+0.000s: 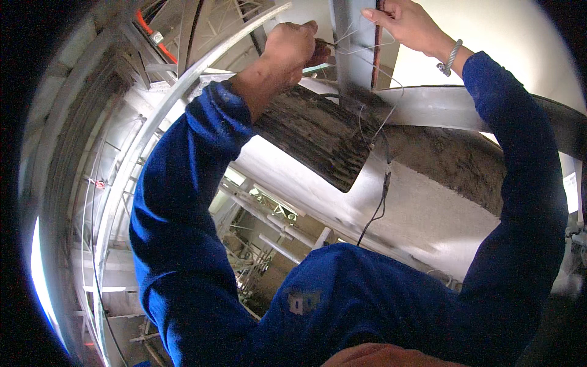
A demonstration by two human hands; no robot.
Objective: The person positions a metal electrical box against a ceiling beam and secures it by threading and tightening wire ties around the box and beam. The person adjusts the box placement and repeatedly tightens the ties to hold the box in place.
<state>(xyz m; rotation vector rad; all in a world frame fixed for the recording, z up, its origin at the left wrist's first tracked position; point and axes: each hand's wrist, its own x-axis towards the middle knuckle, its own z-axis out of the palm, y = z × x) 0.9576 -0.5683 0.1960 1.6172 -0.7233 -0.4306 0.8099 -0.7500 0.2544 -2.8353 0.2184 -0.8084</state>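
My left hand (pixel 292 48) is closed in a fist left of an upright grey metal post (pixel 354 58). A dark cable end pokes out between its fingers, and thin pale wires (pixel 365 49) run from there across the post. On the post's right side is my right hand (pixel 408 25), fingers curled and thumb against the post's edge; what it holds, if anything, is hidden. The wires loop down to a knot joined to a black cable (pixel 384 196), which hangs over a pale beam toward my lap. A twisted metal bracelet (pixel 453 56) circles my right wrist.
A curved pale pipe (pixel 143 144) arcs along my left. A horizontal metal beam (pixel 437 113) meets the post on the right. Below lies a dark, dirty ribbed surface (pixel 318 131). Pipes and framework (pixel 275 232) show far below through a gap. An orange tube (pixel 150 33) runs at upper left.
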